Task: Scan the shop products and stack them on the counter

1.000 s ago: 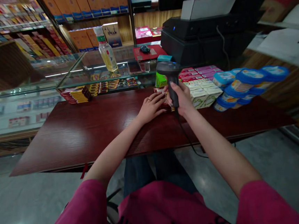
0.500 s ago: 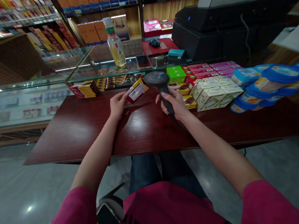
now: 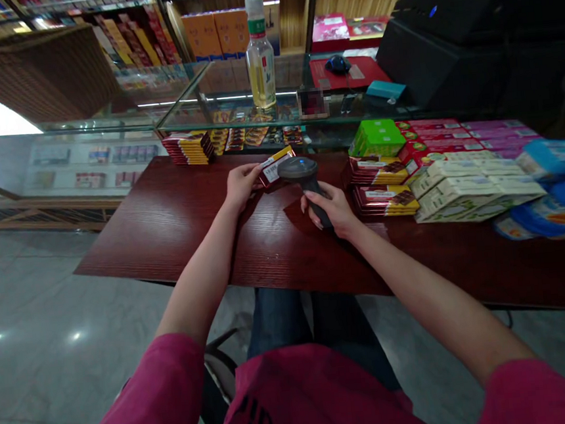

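left grip [image 3: 242,188] pinching packet [image 3: 270,172], now away from the right-side stacks [image 3: 385,200], right grip [image 3: 334,209] wrapped around scanner [image 3: 298,168]

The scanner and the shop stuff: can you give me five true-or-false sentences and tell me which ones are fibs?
1. The right hand holds the scanner. True.
2. The left hand holds nothing. False: the left hand holds a bar.
3. The bottle lies on its side. False: the bottle stands upright.
4. The mouse sits on a red mat. True.
5. The green box is in the basket. False: the green box is on the table.
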Tool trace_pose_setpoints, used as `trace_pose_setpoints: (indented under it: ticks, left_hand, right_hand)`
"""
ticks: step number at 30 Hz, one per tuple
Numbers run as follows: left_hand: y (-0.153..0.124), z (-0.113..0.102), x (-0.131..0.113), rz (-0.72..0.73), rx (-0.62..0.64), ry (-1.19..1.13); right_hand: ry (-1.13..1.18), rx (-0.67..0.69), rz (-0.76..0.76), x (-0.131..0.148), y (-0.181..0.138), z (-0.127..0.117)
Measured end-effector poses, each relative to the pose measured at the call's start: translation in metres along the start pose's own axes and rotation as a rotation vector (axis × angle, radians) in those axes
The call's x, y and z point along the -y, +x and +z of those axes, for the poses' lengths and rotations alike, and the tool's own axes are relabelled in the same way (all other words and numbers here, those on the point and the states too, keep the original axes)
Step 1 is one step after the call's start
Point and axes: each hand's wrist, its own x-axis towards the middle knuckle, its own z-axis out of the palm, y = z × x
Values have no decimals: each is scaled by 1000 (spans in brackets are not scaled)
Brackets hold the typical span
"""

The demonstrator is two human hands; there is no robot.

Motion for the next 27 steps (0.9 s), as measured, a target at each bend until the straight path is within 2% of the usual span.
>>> trace_pose_setpoints:
  ticks: [8,10,12,15,18,20,23,27]
  left_hand:
    - [-2,3,3,20,-11,44]
    - [-2,-1,1,89,-73,64]
    - [-1,-15,-6,235,-195,152]
    - [8,-59,-25,514,-365,373]
    - [22,-117,-51,679,-421,588]
    - [30,-155,-66,718,-418,727]
    - [39,-199,-76,703,-327,915]
    - [45,-231,-73,630,-181,1100]
  right_hand:
    - [-15,-2,-4,-2,0,-2]
    - [-6,-23,-5,-2,-1,-2]
    - [2,-39,0,-1,-1,-2]
    - [12,-53,1,0,-1,-2]
    - [9,-31,6,2,-1,-1]
    - [2,-19,22,3,-1,-1]
    - [4,-23,32,3,-1,0]
    - [2,-33,22,3,-1,0]
